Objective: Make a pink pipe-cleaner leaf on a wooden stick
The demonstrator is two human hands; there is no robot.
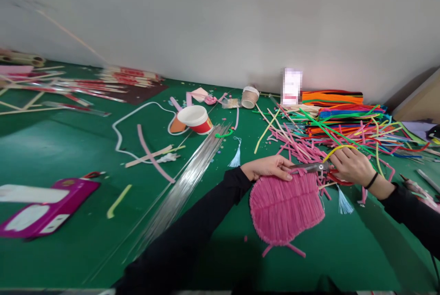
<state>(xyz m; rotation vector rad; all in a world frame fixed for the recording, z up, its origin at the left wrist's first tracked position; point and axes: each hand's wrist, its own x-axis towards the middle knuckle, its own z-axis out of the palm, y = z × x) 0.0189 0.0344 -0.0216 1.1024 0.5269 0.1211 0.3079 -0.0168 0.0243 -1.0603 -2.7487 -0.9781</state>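
Note:
A flat pink leaf-shaped piece woven from pipe cleaners (pixel 287 208) lies on the green table. My left hand (pixel 270 167) rests flat on its upper edge, fingers stretched out and pressing it down. My right hand (pixel 352 166) grips red-handled scissors (pixel 314 167) whose metal blades lie along the top edge of the pink piece, toward my left fingertips. A yellow pipe cleaner (pixel 338 149) arcs over my right hand. A light blue tassel (pixel 343 203) hangs just below that hand.
A heap of coloured pipe cleaners (pixel 343 118) fills the back right. A bundle of silver wires (pixel 187 176) lies diagonally at centre. A tipped paper cup (pixel 195 118), another cup (pixel 250 96), a second tassel (pixel 235 157) and a magenta box (pixel 48 208) sit around.

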